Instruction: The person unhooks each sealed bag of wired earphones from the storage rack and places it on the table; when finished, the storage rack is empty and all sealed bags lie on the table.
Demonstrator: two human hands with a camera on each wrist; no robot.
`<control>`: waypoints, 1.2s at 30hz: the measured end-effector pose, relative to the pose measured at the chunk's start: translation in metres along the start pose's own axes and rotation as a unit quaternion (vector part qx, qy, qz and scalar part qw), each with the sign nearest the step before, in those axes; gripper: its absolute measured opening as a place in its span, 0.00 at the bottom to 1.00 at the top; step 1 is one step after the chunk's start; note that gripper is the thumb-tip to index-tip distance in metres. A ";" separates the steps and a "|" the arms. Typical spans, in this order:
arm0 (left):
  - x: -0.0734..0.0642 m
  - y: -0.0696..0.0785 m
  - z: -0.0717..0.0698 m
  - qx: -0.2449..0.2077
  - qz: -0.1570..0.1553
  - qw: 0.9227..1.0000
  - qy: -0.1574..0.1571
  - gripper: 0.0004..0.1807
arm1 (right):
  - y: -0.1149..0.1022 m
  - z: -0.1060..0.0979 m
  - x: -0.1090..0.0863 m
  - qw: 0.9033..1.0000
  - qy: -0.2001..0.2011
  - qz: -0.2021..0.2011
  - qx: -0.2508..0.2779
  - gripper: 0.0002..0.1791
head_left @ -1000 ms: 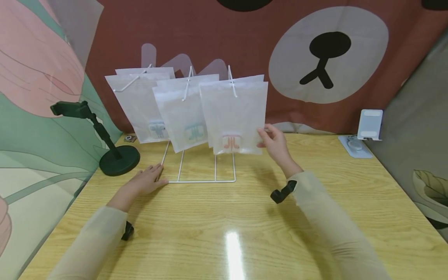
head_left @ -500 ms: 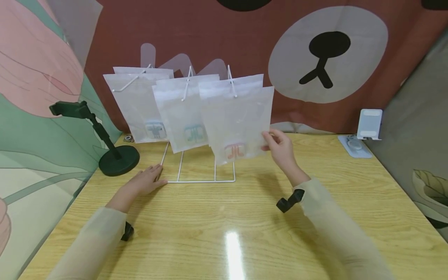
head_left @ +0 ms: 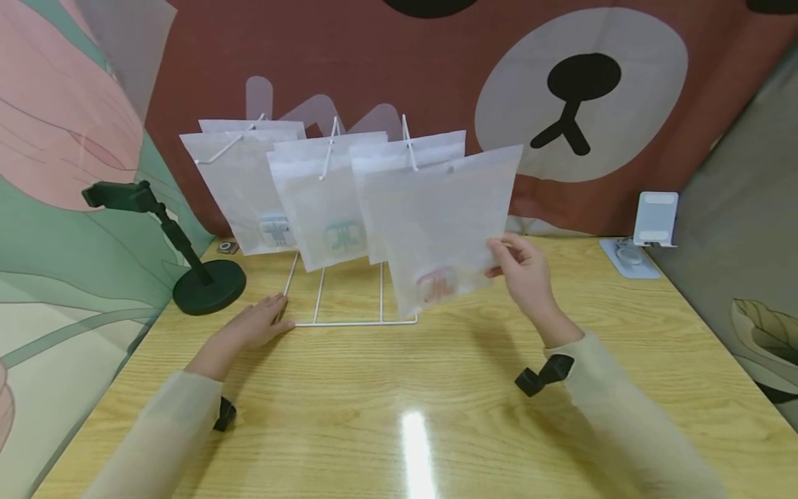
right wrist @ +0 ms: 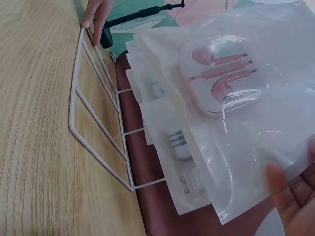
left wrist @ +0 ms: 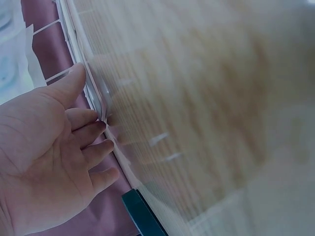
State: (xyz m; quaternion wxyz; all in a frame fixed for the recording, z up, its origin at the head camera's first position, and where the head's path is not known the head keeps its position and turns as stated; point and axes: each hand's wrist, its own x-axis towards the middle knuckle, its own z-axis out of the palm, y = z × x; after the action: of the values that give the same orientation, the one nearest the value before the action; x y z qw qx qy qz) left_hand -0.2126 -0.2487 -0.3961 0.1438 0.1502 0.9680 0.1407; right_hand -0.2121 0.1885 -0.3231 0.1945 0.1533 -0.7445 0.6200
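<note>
My right hand (head_left: pixel 526 277) pinches the right edge of a translucent zip bag (head_left: pixel 449 215) between thumb and fingers. Inside lie pink earphones (right wrist: pixel 231 73) in a clear square case, low in the bag. The bag's punched hole shows to the right of the right hook's tip, off the hook (head_left: pixel 409 145). Behind it another bag (head_left: pixel 374 163) hangs on that hook. My left hand (head_left: pixel 252 326) rests, fingers extended, on the front left corner of the white wire rack (head_left: pixel 355 324). In the left wrist view, the left fingertips (left wrist: pixel 106 145) meet the tabletop.
Bags with green earphones (head_left: pixel 345 237) and blue earphones (head_left: pixel 274 230) hang from the middle and left hooks. At left stands a dark green phone stand (head_left: pixel 208 285), with a small square object (head_left: pixel 228 247) behind it. A pale blue phone holder (head_left: pixel 654 222) stands back right.
My right hand has drawn the front bag from the right hook, toward me and to the right, uncovering the bag behind. The left hand has stayed on the rack.
</note>
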 end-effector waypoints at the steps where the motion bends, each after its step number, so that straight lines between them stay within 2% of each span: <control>1: 0.000 0.000 0.000 0.000 0.000 1.000 0.000 0.37 | -0.002 -0.003 -0.002 1.000 0.006 -0.002 -0.001 0.10; 6: 0.001 -0.002 0.001 0.000 0.001 1.000 0.001 0.36 | -0.002 -0.023 -0.008 0.999 0.041 0.011 -0.013 0.06; 12: 0.001 -0.002 0.000 0.001 0.007 1.000 0.004 0.36 | 0.016 -0.052 -0.008 0.995 0.087 0.043 -0.017 0.05; 19: 0.000 0.000 -0.002 -0.005 0.008 1.000 0.001 0.36 | 0.035 -0.077 -0.010 0.988 0.131 0.080 0.030 0.04; 23: -0.001 0.001 -0.003 -0.006 0.008 1.000 -0.001 0.36 | 0.049 -0.085 -0.012 0.985 0.145 0.096 0.003 0.03; 29: -0.001 0.001 -0.003 -0.003 0.005 1.000 -0.003 0.36 | 0.066 -0.091 -0.013 0.977 0.136 0.159 -0.029 0.05; 32: 0.000 0.000 -0.002 -0.001 0.007 1.000 -0.004 0.36 | 0.075 -0.093 -0.011 0.974 0.109 0.187 -0.060 0.06; 36: 0.000 0.000 -0.002 0.001 0.010 1.000 -0.005 0.35 | 0.088 -0.095 -0.010 0.968 0.068 0.225 -0.088 0.17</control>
State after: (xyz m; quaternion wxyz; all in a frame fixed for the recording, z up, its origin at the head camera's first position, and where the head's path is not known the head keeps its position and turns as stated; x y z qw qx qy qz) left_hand -0.2134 -0.2493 -0.3949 0.1474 0.1605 0.9659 0.1399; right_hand -0.2354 0.2976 -0.3888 0.1127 -0.0779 -0.7964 0.5890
